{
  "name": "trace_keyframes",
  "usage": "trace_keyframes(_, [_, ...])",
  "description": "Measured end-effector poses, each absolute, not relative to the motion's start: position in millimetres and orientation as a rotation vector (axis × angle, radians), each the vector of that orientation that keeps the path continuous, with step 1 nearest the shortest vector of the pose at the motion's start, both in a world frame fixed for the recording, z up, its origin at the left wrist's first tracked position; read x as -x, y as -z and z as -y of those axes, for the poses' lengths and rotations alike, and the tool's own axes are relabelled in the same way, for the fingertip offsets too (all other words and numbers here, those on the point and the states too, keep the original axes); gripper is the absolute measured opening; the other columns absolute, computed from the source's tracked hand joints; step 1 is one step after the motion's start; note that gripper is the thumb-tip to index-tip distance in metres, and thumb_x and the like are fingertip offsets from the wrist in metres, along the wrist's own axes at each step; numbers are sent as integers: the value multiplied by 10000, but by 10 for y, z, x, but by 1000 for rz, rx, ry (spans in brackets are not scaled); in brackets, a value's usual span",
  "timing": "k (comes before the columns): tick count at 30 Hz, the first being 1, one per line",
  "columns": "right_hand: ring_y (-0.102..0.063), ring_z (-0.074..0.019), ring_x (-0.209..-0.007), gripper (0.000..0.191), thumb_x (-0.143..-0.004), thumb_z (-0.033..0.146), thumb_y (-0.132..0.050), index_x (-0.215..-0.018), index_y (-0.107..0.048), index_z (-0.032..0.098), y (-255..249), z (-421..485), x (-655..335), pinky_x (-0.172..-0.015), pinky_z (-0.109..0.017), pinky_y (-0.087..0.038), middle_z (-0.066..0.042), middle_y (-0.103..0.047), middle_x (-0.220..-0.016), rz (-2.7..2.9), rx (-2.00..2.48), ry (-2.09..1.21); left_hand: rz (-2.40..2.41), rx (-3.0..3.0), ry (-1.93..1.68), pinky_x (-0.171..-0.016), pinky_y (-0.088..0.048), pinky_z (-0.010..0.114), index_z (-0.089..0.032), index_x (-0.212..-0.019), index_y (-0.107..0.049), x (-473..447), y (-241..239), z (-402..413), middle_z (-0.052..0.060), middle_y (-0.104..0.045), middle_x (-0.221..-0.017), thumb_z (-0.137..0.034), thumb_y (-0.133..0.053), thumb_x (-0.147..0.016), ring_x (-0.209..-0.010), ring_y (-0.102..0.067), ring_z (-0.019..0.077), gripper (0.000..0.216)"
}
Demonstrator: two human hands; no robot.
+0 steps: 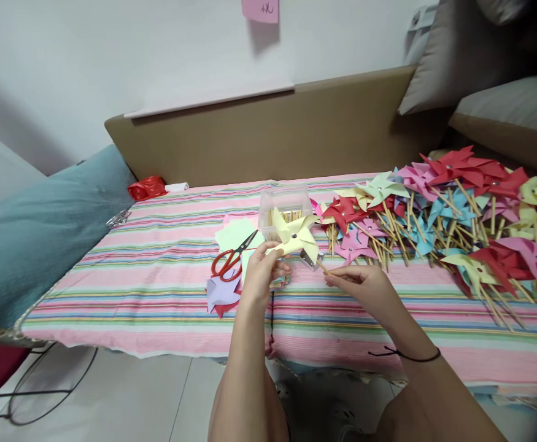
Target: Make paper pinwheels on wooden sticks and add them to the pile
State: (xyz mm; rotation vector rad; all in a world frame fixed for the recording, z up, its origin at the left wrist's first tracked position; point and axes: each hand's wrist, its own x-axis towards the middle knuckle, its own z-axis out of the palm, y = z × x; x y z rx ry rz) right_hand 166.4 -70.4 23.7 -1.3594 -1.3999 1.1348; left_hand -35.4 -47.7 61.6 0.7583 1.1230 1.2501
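A pale yellow paper pinwheel (294, 236) is held up in front of me on a thin wooden stick. My left hand (264, 270) pinches one of its blades at the lower left. The fingers of my right hand (358, 283) are closed on the lower end of the stick. Behind the pinwheel stands a clear plastic box (272, 202) with many wooden sticks in it. A small metal item (309, 260) lies partly hidden under the pinwheel. Left of my left hand, red-handled scissors (226, 264) rest on sheets of coloured paper (238, 234).
A large heap of finished pinwheels (424, 215) in several colours covers the right side of the striped cloth (148, 270). A lilac paper piece (222, 291) lies near the scissors. At the back left are a red plastic bag (147, 188) and a blue cushion (56, 227).
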Motion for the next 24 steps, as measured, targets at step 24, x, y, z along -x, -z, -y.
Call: trace_keyframes(24, [-721,-265,-721,203,-670,400,-746,-719,-782,206,-261,715,-1573,-650,-356,-554,-67,-767,-737,1425,1365,-1103,-1115,-930,-1142,-486,-398,201,-144,-616,-612,200,-588,508,16,-566,-601,-374,-623,-748,-489,-489,74,265])
